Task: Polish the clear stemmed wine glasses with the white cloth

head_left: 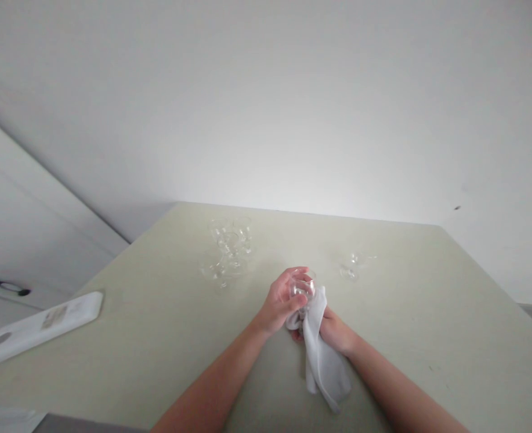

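Observation:
A small clear stemmed glass (309, 288) is in my left hand (278, 304), whose fingers wrap round its bowl with the rim upward. My right hand (335, 331) grips a white cloth (316, 343), which is bunched against the lower part of the glass. Cloth hides most of the right fingers and some of the stem and foot. The loose end of the cloth hangs down toward the table's near side. Both hands are close together over the middle of the table.
Several clear glasses (230, 243) stand grouped at the back left of the pale table (157, 331). Another small glass item (353, 260) is at the back right. A long white box (44, 325) lies at the left edge. Behind rises a white wall (293, 120).

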